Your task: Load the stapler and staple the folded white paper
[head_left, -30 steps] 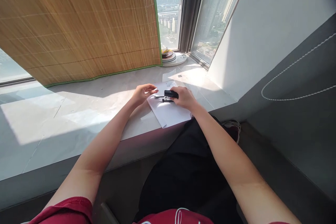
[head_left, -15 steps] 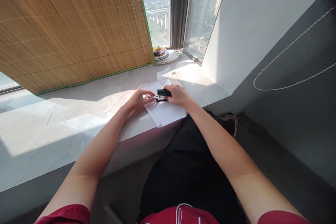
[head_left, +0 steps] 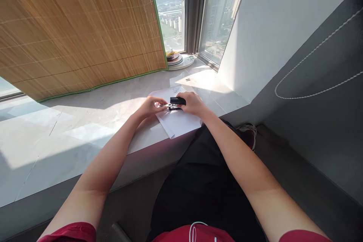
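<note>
A black stapler (head_left: 177,101) is held over white paper sheets (head_left: 184,123), its upper and lower halves spread apart. My right hand (head_left: 191,103) is wrapped around its back end. At its front end, my left hand (head_left: 153,106) has thumb and fingers pinched on a small shiny metal part (head_left: 163,105) that meets the stapler. The fingers partly cover this piece, so I cannot tell whether it is joined to the stapler. Folded or layered paper edges show near the ledge's front.
Two small dark strips (head_left: 187,79), perhaps staples, lie on the tiled ledge (head_left: 99,109) beyond the paper. Stacked plates (head_left: 176,60) stand in the window corner. A bamboo blind (head_left: 82,26) hangs at the left, and a beaded cord (head_left: 300,97) loops at the right.
Almost nothing differs: the view shifts slightly. Both hands keep their hold at the stapler over the paper.
</note>
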Tool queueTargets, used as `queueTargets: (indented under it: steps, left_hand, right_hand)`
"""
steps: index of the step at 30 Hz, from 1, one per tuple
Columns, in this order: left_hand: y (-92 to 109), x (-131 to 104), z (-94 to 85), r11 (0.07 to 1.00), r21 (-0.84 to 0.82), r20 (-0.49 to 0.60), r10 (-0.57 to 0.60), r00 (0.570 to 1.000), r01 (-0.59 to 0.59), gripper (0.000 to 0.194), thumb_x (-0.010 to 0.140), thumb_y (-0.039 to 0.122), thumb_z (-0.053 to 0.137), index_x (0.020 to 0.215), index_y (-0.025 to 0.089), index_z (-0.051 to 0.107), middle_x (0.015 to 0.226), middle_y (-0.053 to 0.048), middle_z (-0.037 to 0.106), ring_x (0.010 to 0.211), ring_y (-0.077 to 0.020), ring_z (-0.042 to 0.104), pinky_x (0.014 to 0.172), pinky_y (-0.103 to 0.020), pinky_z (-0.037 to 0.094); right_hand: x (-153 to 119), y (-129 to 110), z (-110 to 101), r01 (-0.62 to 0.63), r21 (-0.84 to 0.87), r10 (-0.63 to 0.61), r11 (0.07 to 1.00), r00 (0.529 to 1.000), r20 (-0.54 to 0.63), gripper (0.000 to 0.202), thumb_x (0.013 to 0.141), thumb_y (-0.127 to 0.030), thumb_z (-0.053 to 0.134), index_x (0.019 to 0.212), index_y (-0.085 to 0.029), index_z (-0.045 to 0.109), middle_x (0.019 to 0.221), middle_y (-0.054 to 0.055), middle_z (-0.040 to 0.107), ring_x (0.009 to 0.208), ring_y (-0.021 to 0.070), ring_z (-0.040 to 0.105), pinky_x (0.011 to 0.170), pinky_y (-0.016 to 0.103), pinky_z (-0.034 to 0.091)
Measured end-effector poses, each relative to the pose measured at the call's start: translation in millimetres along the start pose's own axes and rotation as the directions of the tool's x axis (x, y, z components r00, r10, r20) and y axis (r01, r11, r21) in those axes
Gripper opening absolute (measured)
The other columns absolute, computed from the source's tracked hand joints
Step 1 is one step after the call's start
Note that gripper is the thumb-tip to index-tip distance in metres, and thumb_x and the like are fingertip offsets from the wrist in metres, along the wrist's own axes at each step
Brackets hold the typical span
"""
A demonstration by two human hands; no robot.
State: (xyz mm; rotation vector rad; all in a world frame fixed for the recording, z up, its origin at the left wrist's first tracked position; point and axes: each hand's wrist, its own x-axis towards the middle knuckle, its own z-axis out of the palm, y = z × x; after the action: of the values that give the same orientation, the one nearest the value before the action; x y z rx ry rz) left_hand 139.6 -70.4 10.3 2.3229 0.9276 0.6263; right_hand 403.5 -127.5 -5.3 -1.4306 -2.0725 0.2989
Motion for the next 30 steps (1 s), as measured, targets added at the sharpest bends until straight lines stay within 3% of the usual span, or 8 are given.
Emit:
queueTargets:
  steps: [8,14,22,30]
  left_hand:
    - [-6.6,-2.1,-4.8,1.000,0.005,-0.006,-0.012,1.000,0.013,0.032,0.086,0.053,0.083,0.096,0.024,0.088,0.094,-0.008,0.085,0.087,-0.0274,0.077,0.084,-0.040,0.058]
    - [-5.8,-3.6,-8.8,1.000,-0.003,-0.037,0.013,0.999,-0.013,0.030,0.088,0.054,0.082,0.097,0.026,0.089,0.095,-0.007,0.086,0.087,-0.0262,0.077,0.083,-0.039,0.058]
    - [-1.8,-0.5,-3.0,0.990,0.004,-0.147,0.142,0.979,-0.143,0.045,0.069,0.056,0.100,0.096,0.024,0.086,0.087,-0.006,0.081,0.085,-0.0247,0.074,0.083,-0.036,0.056]
    - [-6.5,-1.2,-6.1,0.993,-0.013,-0.218,0.114,0.969,-0.120,0.050,0.067,0.059,0.101,0.096,0.023,0.084,0.088,-0.006,0.077,0.085,-0.0232,0.068,0.083,-0.036,0.054]
  right_hand:
    - [0.6,10.4,-2.7,-0.026,0.022,0.026,0.999,0.999,-0.034,0.032,0.084,-0.018,0.077,0.115,-0.024,0.080,0.105,0.008,0.079,0.098,0.0275,0.071,0.084,0.037,0.050]
    - [0.5,16.8,-8.7,0.029,0.159,-0.017,0.987,0.997,-0.075,0.033,0.081,-0.018,0.077,0.113,-0.023,0.083,0.105,0.006,0.082,0.098,0.0269,0.074,0.094,0.041,0.055]
    - [2.1,-16.3,0.5,0.239,0.249,-0.241,0.938,0.970,-0.023,0.025,0.087,-0.025,0.082,0.112,-0.024,0.082,0.111,0.007,0.082,0.104,0.0269,0.071,0.096,0.039,0.053]
    - [5.0,-28.1,4.7,0.232,0.264,-0.227,0.936,0.973,-0.052,0.027,0.088,-0.023,0.082,0.115,-0.024,0.079,0.109,0.005,0.079,0.104,0.0248,0.068,0.094,0.036,0.050]
